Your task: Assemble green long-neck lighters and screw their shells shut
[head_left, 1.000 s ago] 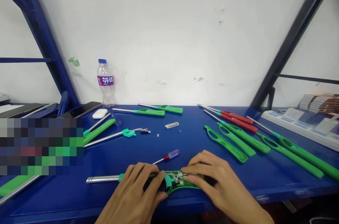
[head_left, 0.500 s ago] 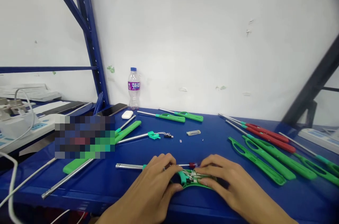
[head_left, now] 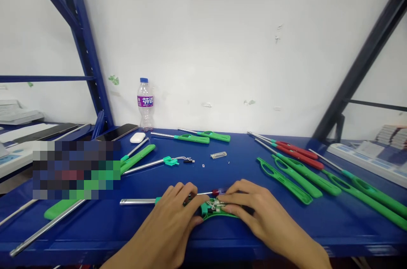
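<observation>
An opened green long-nosed lighter (head_left: 221, 214) lies at the table's front, its metal tube (head_left: 138, 202) pointing left and thin white wires showing inside the shell. My left hand (head_left: 178, 214) is closed around its teal front part, thumb at the near edge. Against the inner parts, my right hand (head_left: 251, 205) presses thumb and fingers at the handle end. Just behind the lighter rests a screwdriver (head_left: 219, 191) with a red and clear handle, partly hidden by my fingers. Beyond my hands are a small clear fuel tank (head_left: 218, 155) and a loose tube with teal trigger (head_left: 171, 161).
Green lighters and an open half shell (head_left: 286, 182) lie at right, beside red lighters (head_left: 299, 152). More green lighters (head_left: 193, 138) lie at the back. A bottle (head_left: 145, 106), white earphone case (head_left: 137, 137) and phone (head_left: 117, 132) stand back left. A power strip (head_left: 365, 161) is far right.
The camera view has turned slightly right, so everything appears shifted left. Both hands stay on the opened lighter, with little visible change in their grip.
</observation>
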The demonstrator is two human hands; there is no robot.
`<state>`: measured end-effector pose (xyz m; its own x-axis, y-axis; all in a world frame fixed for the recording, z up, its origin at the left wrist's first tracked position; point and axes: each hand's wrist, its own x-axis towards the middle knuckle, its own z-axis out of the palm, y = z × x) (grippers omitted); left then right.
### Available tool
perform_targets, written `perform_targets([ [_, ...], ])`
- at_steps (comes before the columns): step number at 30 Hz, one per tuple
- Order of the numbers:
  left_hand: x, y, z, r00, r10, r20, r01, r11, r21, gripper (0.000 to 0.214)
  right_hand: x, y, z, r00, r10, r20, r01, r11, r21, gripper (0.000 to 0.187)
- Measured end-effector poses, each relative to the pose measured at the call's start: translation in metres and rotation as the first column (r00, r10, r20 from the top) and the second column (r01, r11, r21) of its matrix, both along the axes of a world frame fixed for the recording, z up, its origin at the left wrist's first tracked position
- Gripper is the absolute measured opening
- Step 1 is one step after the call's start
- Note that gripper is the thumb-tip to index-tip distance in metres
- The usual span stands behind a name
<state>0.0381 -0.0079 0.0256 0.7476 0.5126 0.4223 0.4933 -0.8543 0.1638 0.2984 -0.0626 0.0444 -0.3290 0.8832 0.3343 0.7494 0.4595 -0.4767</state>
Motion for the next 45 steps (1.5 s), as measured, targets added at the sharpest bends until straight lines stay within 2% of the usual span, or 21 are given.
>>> perform_targets([
  [3, 0.003, 0.002, -0.001, 0.999, 0.009, -0.05, -0.007, 0.999, 0.037, 0.053, 0.0, 0.001, -0.002, 1.0, -0.005, -0.007, 0.005, 1.0, 0.018, 0.029],
  [10, 0.004, 0.003, -0.006, 0.998, 0.016, -0.056, -0.012, 0.997, 0.072, 0.062, 0.0, 0.001, -0.001, 1.0, 0.005, 0.005, -0.005, 0.998, 0.055, 0.03],
  [17, 0.0, 0.003, -0.009, 0.999, 0.009, -0.05, -0.008, 0.999, 0.033, 0.061, 0.003, 0.002, -0.001, 0.999, 0.028, -0.016, -0.027, 0.997, 0.078, 0.029],
  [22, 0.001, 0.005, -0.009, 1.0, -0.003, -0.014, 0.003, 1.0, 0.001, 0.061, 0.004, 0.002, -0.001, 1.0, 0.0, 0.003, 0.0, 0.992, 0.127, 0.025],
  [27, 0.002, 0.003, -0.008, 0.998, 0.013, -0.068, -0.013, 1.0, 0.01, 0.065, 0.006, 0.004, -0.005, 0.999, 0.039, -0.008, -0.037, 0.99, 0.137, 0.026],
  [32, 0.001, 0.003, -0.009, 0.992, 0.031, -0.123, -0.031, 1.0, 0.005, 0.07, 0.005, 0.004, -0.009, 0.999, 0.026, -0.023, -0.023, 0.992, 0.12, 0.027],
  [41, 0.0, 0.008, -0.015, 0.999, 0.0, -0.054, 0.001, 1.0, 0.014, 0.071, 0.004, 0.002, -0.015, 1.0, 0.005, -0.009, -0.002, 0.962, 0.274, 0.02],
  [45, 0.0, 0.008, -0.015, 0.999, 0.009, -0.05, -0.009, 1.0, 0.012, 0.071, 0.003, 0.002, -0.015, 1.0, 0.012, -0.003, -0.011, 0.96, 0.278, 0.021],
])
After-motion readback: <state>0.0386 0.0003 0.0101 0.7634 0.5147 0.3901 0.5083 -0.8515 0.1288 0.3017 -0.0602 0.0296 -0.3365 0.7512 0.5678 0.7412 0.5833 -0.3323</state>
